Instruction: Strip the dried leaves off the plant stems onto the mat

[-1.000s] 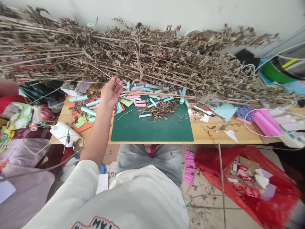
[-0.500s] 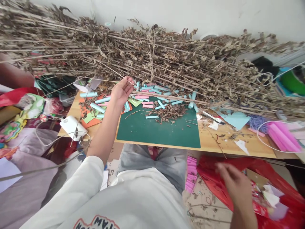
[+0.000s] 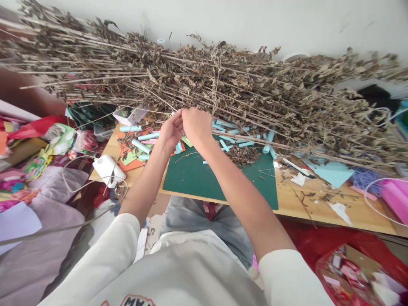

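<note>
Landmark: green cutting mat (image 3: 204, 180), lying on the wooden table (image 3: 321, 204) straight ahead of the person.
Left hand (image 3: 170, 131): over the mat's far left corner, fingers curled and pinched together at the tips; it seems to hold a thin dry stem (image 3: 159, 99), though the grip itself is too small to make out.
Right hand (image 3: 196, 124): touching the left hand, just right of it, fingers closed at the same spot on the stem.
Stem axis: runs up and left from the fingertips, away from the mat, toward the bundle; both hands are equally near its close end.
Paper rolls (image 3: 223, 131): blue and pink, scattered along the mat's far edge, under and beside the hands.
Crumbled leaves (image 3: 244, 155): small heap on the mat, right of the hands.
White device (image 3: 106, 169): left of the mat, at the table's edge, with a cord.
Dried branch bundle (image 3: 255, 89): beyond the mat, long axis left to right across the whole table; its twigs overhang the hands and crowd the stem.
</note>
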A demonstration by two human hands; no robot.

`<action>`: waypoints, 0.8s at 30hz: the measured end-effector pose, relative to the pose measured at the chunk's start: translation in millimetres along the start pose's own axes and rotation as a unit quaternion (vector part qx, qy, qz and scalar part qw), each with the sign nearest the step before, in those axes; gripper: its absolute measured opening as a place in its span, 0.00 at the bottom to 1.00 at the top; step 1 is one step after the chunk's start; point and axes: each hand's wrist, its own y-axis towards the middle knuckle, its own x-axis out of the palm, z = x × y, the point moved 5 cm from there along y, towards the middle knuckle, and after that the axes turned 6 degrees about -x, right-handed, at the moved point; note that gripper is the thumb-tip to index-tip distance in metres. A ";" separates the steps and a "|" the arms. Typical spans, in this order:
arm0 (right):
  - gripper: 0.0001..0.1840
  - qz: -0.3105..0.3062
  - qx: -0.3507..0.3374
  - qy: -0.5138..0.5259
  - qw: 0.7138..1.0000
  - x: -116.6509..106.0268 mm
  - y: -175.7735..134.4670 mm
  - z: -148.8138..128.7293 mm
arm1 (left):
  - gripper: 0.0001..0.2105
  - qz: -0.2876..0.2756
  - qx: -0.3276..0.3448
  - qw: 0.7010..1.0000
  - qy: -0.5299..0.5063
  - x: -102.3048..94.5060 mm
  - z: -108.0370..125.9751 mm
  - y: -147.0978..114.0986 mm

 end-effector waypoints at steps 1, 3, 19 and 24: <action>0.21 -0.004 0.019 -0.021 1.000 1.5 -3.1 3.9 | 0.10 0.006 0.000 1.000 -0.005 -1.1 -0.3 0.5; 0.18 -0.005 0.060 -0.072 0.996 -2.3 -13.8 12.3 | 0.10 0.020 0.010 1.000 -0.022 -4.3 2.6 2.6; 0.15 0.005 0.131 -0.141 0.981 -73.3 -148.4 67.6 | 0.11 0.095 0.136 0.986 -0.037 -59.1 79.1 56.5; 0.13 0.019 0.145 -0.127 0.981 -81.8 -151.3 78.7 | 0.11 0.114 0.139 0.983 -0.049 -72.8 96.1 73.3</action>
